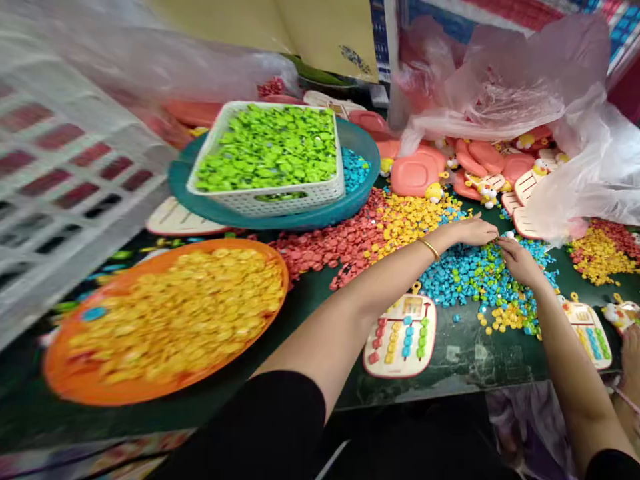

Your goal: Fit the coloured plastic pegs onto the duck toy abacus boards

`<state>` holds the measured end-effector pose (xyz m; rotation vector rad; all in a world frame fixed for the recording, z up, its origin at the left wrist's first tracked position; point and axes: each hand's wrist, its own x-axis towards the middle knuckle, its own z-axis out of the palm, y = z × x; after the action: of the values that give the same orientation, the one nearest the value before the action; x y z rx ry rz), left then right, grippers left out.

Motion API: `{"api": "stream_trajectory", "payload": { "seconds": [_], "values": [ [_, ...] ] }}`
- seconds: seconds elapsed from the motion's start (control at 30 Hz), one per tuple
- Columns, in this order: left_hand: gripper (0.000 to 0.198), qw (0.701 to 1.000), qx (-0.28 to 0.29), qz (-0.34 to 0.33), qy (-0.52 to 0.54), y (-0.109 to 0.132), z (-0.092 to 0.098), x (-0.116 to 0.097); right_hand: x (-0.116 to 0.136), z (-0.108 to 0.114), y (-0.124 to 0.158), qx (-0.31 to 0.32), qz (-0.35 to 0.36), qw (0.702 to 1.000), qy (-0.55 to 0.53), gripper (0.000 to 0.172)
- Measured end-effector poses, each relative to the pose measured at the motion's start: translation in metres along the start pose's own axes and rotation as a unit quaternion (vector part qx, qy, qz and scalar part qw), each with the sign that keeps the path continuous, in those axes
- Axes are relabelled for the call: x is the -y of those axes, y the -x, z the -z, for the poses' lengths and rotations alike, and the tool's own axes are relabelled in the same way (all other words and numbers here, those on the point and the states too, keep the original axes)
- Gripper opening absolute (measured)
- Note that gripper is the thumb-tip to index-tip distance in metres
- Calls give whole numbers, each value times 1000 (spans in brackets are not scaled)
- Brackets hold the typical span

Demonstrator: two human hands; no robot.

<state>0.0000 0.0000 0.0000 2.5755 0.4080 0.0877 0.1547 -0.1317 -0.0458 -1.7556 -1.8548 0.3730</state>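
Both my hands are over a pile of small blue and green beads (463, 273). My left hand (477, 231), a gold bangle on its wrist, comes in from the left with its fingers closed together. My right hand (519, 260) comes from the right, also with closed fingers. Their fingertips meet or nearly meet just above the beads; whatever they hold, if anything, is too small or hidden. Below my left forearm lies a cream counting board (400, 360) with red, yellow, blue and green bead columns. A similar board (590, 327) lies right of my right forearm.
An orange tray (60, 373) of yellow pieces stands left. Behind it, a white basket (225, 200) of green pieces sits in a teal basin (180, 177). Red beads (320, 250) and yellow beads (407, 217) adjoin the blue. Coral-coloured boards (417, 172) lie behind; another person's hand (631, 360) shows far right.
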Motion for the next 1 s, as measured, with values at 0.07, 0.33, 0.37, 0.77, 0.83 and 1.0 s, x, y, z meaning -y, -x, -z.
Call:
{"api": "stream_trajectory", "payload": {
  "seconds": [0.07,0.33,0.37,0.77,0.83,1.0],
  "values": [
    [36,999,-39,3,21,31,3,-6,18,3,23,-94,16,995,0,34],
    [46,888,-365,280,-20,232,-46,-27,137,-60,123,-85,-51,990,-97,27],
    [48,867,-389,310,-29,249,-59,-33,144,-69,130,-89,-59,990,-89,28],
    [57,955,-261,129,-49,259,-137,-89,93,-67,180,-235,-135,962,3,26],
    [57,952,-269,138,-42,263,-141,-90,86,-64,186,-231,-148,962,12,25],
    [49,932,-303,197,-8,266,-135,-91,75,-64,186,-175,-144,973,43,30]
  ]
}}
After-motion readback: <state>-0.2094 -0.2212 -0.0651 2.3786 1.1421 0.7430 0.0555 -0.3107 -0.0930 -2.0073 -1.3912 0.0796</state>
